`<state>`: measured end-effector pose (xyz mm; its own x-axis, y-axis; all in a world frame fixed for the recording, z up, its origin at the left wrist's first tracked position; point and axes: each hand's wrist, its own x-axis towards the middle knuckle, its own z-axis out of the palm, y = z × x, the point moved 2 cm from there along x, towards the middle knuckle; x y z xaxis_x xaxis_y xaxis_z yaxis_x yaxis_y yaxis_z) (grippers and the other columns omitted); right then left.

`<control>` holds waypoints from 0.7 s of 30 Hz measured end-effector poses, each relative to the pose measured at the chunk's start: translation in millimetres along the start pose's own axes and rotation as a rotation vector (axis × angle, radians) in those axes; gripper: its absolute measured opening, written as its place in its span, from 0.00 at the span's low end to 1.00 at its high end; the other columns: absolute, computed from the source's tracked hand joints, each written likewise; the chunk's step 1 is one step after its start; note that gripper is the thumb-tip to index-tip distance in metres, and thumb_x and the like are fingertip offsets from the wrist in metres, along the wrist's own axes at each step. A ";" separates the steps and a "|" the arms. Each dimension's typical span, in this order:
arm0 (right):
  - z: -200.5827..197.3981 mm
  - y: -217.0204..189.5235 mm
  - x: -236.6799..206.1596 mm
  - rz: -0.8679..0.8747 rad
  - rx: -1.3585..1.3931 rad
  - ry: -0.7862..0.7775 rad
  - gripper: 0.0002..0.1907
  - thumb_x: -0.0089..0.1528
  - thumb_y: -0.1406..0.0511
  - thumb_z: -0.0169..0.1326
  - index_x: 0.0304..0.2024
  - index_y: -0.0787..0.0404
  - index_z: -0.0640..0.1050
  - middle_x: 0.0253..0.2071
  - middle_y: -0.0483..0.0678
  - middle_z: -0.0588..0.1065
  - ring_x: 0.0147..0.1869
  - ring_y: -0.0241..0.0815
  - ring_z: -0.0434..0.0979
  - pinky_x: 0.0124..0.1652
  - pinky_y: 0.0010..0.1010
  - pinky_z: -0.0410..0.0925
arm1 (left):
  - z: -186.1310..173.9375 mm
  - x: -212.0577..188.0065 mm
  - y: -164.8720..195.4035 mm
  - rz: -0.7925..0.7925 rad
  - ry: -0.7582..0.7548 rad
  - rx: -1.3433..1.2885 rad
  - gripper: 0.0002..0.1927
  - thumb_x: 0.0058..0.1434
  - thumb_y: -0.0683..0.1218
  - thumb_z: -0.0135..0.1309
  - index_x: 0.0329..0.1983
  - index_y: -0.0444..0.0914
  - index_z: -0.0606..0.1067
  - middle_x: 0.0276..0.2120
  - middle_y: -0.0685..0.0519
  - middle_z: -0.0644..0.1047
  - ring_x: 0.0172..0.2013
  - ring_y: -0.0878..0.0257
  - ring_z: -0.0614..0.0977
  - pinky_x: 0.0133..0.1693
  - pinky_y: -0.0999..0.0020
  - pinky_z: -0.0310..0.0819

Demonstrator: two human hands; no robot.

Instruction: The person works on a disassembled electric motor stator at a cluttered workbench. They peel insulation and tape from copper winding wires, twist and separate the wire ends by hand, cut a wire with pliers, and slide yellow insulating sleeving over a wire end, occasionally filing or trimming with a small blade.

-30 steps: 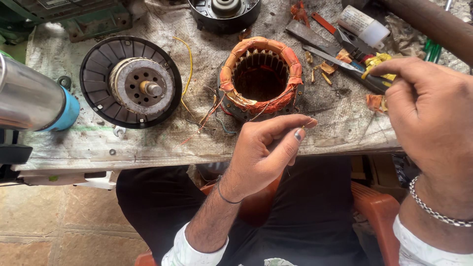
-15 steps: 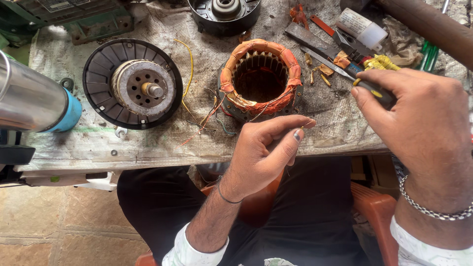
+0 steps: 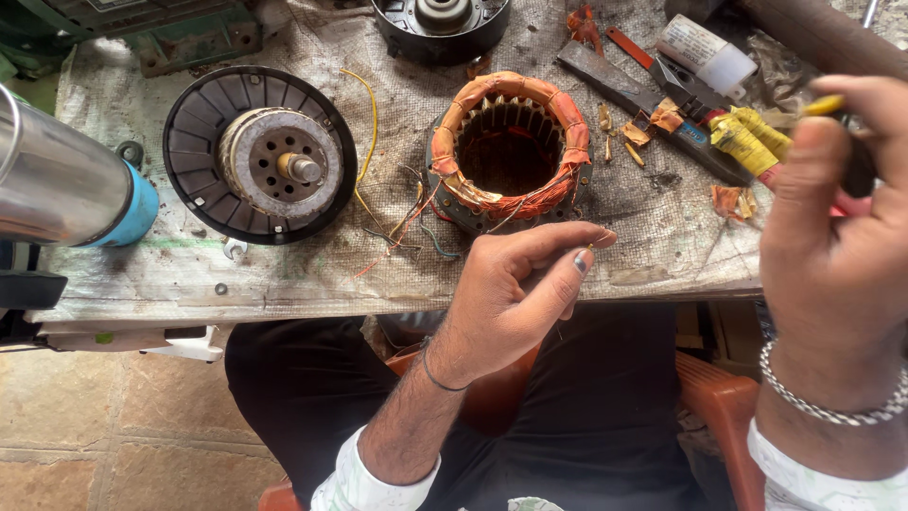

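Grimy cloth-covered tabletop [image 3: 284,274]: copper-wound ring stator [image 3: 509,151]. Just below it, left hand [image 3: 515,293] pinches a thin wire; to its right, right hand [image 3: 832,246] grips a yellow-handled tool [image 3: 823,106].

Left hand [image 3: 515,293] pinched, right hand [image 3: 837,237] clenched

Stator [image 3: 511,151] sits on the tabletop [image 3: 284,274] at upper centre of frame. Finned rotor disc [image 3: 260,154] lies to its left, metal cylinder [image 3: 66,185] at far left edge. Hand tools [image 3: 662,95] lie upper right. Motor end cover [image 3: 442,24] sits at top centre, behind the stator.
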<state>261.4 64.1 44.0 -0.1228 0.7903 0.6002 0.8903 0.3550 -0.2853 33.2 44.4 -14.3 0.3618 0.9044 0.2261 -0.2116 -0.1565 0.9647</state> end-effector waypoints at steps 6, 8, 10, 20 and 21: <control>15.7 7.9 -5.5 -0.113 -0.411 -0.180 0.13 0.76 0.59 0.56 0.43 0.61 0.83 0.23 0.48 0.76 0.22 0.39 0.75 0.26 0.28 0.67 | 0.2 -0.8 1.0 0.003 0.006 -0.005 0.14 0.73 0.40 0.49 0.58 0.31 0.78 0.27 0.58 0.77 0.26 0.76 0.74 0.28 0.79 0.70; 5.0 3.4 -10.2 -0.182 -0.241 -0.004 0.13 0.77 0.61 0.48 0.46 0.63 0.79 0.32 0.47 0.78 0.33 0.37 0.79 0.34 0.24 0.70 | -0.5 0.4 1.3 0.012 0.003 0.018 0.14 0.73 0.40 0.49 0.57 0.31 0.78 0.27 0.59 0.77 0.26 0.76 0.75 0.29 0.79 0.71; 6.6 -3.8 -9.6 -0.179 -0.114 0.084 0.14 0.78 0.63 0.46 0.48 0.65 0.78 0.35 0.48 0.79 0.37 0.36 0.81 0.36 0.23 0.70 | -0.1 -0.4 1.8 0.006 0.005 0.012 0.14 0.73 0.40 0.49 0.57 0.31 0.77 0.27 0.59 0.78 0.26 0.76 0.75 0.29 0.79 0.71; -0.8 -21.2 -14.5 0.031 0.004 -0.013 0.15 0.81 0.64 0.56 0.42 0.69 0.80 0.27 0.51 0.74 0.29 0.41 0.76 0.32 0.31 0.66 | 0.8 0.1 3.4 0.003 0.015 -0.023 0.14 0.73 0.40 0.49 0.58 0.31 0.78 0.28 0.59 0.77 0.27 0.76 0.75 0.30 0.79 0.72; 4.2 -16.6 -18.9 -0.001 -0.017 0.007 0.15 0.81 0.64 0.56 0.42 0.69 0.79 0.28 0.51 0.75 0.30 0.42 0.76 0.33 0.32 0.67 | -0.1 0.1 3.6 0.005 0.014 -0.011 0.14 0.73 0.40 0.49 0.58 0.31 0.78 0.28 0.60 0.77 0.27 0.76 0.76 0.30 0.79 0.72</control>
<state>247.1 45.4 34.3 -0.1212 0.7865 0.6056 0.8976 0.3474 -0.2715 32.3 43.9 -10.8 0.3480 0.9091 0.2290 -0.2237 -0.1566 0.9620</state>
